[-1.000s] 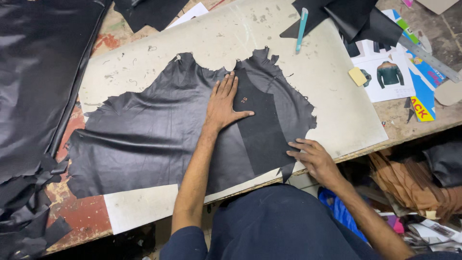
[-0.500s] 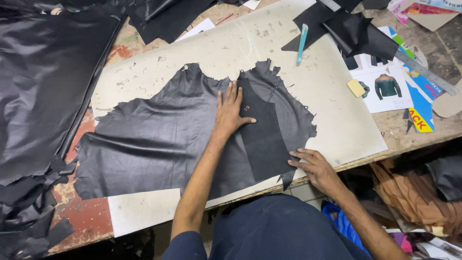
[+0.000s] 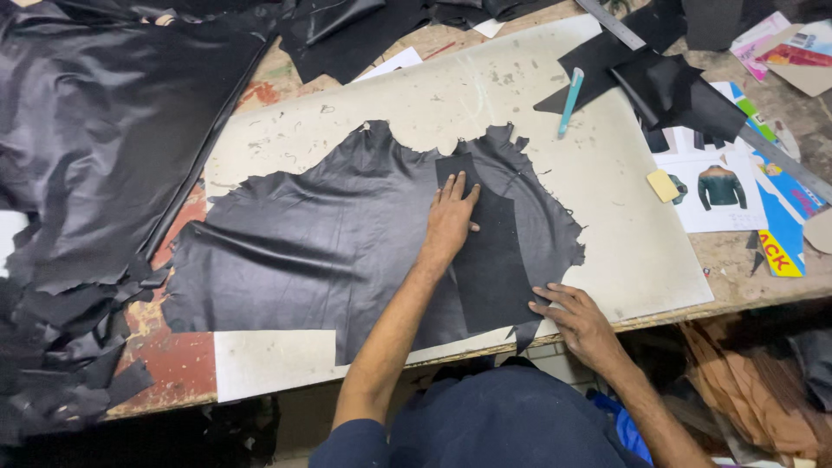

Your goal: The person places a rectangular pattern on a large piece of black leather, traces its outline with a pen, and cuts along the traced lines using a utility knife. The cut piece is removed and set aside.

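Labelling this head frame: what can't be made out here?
- Head view: the leather hide under the dark pattern piece is covered.
- Left hand hides its palm contact.
- Right hand fingertips at the board edge: pressing or gripping, unclear.
- Metal ruler is cut off by the top edge.

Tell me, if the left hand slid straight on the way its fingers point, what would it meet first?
Probably the ragged top edge of the black leather hide, just beyond the left hand and the dark flat pattern piece; then the bare pale cutting board.
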A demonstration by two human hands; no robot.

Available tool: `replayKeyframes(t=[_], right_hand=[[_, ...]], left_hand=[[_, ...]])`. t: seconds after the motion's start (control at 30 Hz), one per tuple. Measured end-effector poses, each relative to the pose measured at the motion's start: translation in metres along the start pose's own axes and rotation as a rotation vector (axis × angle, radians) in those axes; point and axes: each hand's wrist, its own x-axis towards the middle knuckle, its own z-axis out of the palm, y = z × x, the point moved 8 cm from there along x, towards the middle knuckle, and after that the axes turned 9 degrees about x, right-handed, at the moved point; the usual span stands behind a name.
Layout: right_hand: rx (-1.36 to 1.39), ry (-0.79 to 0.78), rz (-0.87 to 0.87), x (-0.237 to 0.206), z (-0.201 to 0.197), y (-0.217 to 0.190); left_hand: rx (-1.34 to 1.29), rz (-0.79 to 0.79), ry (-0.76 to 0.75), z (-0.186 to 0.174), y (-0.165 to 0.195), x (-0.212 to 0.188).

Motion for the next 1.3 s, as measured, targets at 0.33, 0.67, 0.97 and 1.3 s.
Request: replayKeyframes(t=[0.33,0.67,0.97,1.3], right_hand=[[0.01,0.034,-0.088,-0.002,-0.01,-0.014],[-0.002,0.074,-0.145,-0.011,-0.013,-0.028],[-0.344,0.234,-0.045,0.082,-0.14,0.041],[-0.57,0.014,-0.339,0.257,-0.155,0.056]], left_hand=[[0.047,-0.189,-0.22,-0.009,-0.009,0.03],[0.141,-0.27,-0.067,-0.018,0.0,0.032],[0.066,-0.301,-0.263,-0.037,0.007,0.024],[0.175,-0.522,0.023,-0.051,0.004,0.025]])
